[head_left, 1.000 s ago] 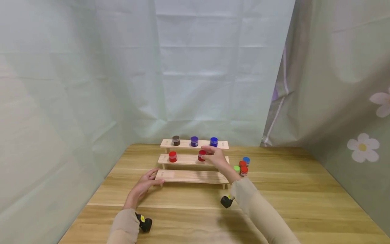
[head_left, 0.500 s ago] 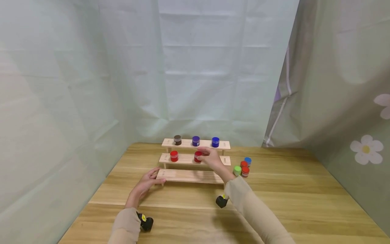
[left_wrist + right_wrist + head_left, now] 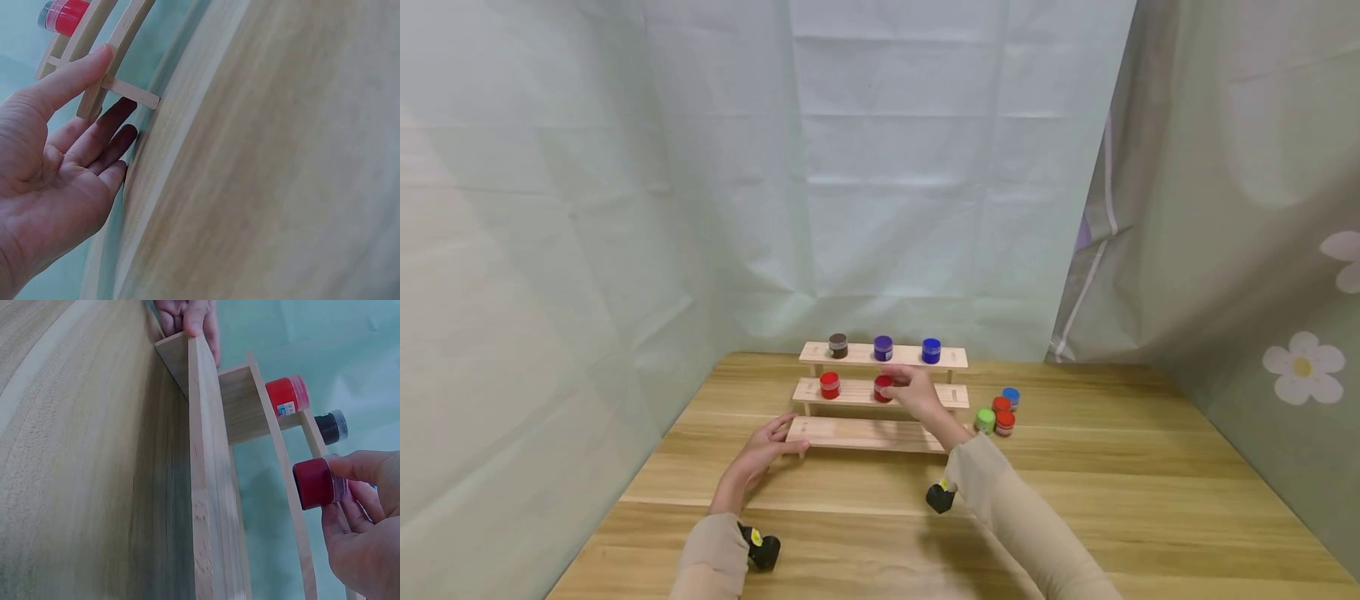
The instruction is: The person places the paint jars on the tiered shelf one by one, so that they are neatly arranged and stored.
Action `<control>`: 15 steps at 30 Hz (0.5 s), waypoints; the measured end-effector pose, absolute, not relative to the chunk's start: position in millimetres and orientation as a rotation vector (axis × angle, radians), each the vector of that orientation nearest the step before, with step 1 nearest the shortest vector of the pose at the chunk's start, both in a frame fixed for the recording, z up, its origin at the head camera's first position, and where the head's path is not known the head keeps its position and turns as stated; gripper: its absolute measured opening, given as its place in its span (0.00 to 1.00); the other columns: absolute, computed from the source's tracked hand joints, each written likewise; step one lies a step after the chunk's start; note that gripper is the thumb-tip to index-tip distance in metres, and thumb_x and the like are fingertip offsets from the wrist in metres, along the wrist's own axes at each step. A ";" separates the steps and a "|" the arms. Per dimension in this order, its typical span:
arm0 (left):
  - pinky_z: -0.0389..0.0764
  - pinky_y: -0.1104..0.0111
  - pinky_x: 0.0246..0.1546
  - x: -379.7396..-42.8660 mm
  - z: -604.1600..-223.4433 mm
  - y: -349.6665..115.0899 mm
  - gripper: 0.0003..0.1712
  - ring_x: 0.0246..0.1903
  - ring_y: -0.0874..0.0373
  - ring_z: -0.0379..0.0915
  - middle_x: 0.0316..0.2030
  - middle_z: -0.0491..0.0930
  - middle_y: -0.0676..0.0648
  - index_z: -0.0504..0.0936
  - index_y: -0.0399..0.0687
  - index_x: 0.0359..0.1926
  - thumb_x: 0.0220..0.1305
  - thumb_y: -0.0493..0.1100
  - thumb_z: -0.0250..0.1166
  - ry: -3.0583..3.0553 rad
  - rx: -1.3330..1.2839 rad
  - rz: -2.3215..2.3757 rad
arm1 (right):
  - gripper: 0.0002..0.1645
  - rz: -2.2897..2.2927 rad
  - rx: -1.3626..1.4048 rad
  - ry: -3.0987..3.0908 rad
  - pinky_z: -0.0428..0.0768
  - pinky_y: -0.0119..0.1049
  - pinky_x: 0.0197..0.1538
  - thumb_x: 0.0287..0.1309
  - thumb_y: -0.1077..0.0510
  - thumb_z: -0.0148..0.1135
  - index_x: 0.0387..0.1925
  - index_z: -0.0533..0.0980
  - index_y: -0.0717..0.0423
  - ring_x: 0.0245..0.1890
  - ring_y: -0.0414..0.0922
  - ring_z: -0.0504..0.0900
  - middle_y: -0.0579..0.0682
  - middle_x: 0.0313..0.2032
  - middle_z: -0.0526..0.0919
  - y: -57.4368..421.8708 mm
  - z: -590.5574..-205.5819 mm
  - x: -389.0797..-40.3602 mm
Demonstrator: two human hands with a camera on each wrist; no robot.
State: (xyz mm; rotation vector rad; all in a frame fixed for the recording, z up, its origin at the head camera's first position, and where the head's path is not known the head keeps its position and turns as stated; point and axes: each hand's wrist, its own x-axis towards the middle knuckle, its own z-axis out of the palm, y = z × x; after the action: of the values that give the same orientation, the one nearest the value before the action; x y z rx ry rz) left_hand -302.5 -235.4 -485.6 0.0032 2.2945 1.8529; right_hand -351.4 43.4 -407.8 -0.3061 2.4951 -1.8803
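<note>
In the head view, a three-step wooden display rack (image 3: 865, 431) stands on the table. My left hand (image 3: 763, 450) holds the left end of its lowest step; in the left wrist view the thumb (image 3: 94, 65) lies on the board's edge, with fingers around its end. My right hand (image 3: 919, 395) pinches a dark red paint jar (image 3: 883, 388) at the middle step. In the right wrist view, thumb and fingers grip this jar (image 3: 314, 483) by its lid end, its base right at the board. A bright red paint jar (image 3: 829, 385) sits left on the same step.
A black jar (image 3: 838, 346), a purple jar (image 3: 883, 347) and a blue jar (image 3: 931, 351) line the top step. Right of the rack, a green-lidded jar (image 3: 985, 420), two red-lidded jars (image 3: 1004, 423) and a blue-lidded jar (image 3: 1011, 398) cluster on the table. Curtains hang behind.
My right hand has moved the dark red jar leftward along the middle step, closer to the bright red one. My left hand has stayed at the rack's left end.
</note>
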 end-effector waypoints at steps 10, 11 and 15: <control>0.48 0.39 0.73 -304.7 -484.8 -234.9 0.47 0.72 0.35 0.53 0.71 0.56 0.29 0.53 0.42 0.75 0.60 0.42 0.69 2.300 -0.005 1.845 | 0.25 -1.920 -0.318 2.447 0.82 0.41 0.55 0.58 0.68 0.63 0.58 0.76 0.62 0.57 0.56 0.80 0.62 0.56 0.81 42.4 -412.6 -352.4; 0.47 0.39 0.72 -304.7 -484.6 -234.7 0.47 0.72 0.34 0.53 0.71 0.56 0.29 0.54 0.42 0.75 0.60 0.43 0.69 2.304 -0.009 1.841 | 0.25 -1.925 -0.322 2.441 0.82 0.42 0.56 0.59 0.68 0.63 0.59 0.75 0.62 0.57 0.56 0.79 0.62 0.56 0.81 42.5 -412.8 -352.3; 0.47 0.38 0.72 -303.9 -485.6 -235.7 0.47 0.72 0.35 0.52 0.71 0.57 0.30 0.54 0.43 0.75 0.61 0.42 0.68 2.302 -0.020 1.835 | 0.27 -1.949 -0.307 2.399 0.80 0.44 0.59 0.59 0.68 0.63 0.61 0.73 0.62 0.59 0.57 0.78 0.63 0.59 0.79 44.4 -413.0 -350.1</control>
State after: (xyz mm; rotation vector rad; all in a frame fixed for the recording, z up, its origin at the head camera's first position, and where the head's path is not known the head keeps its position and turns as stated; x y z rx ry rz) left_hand -303.9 -235.7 -485.6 -0.0198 2.3019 1.8352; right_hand -350.1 44.4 -413.0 -0.3075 2.3992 -1.9493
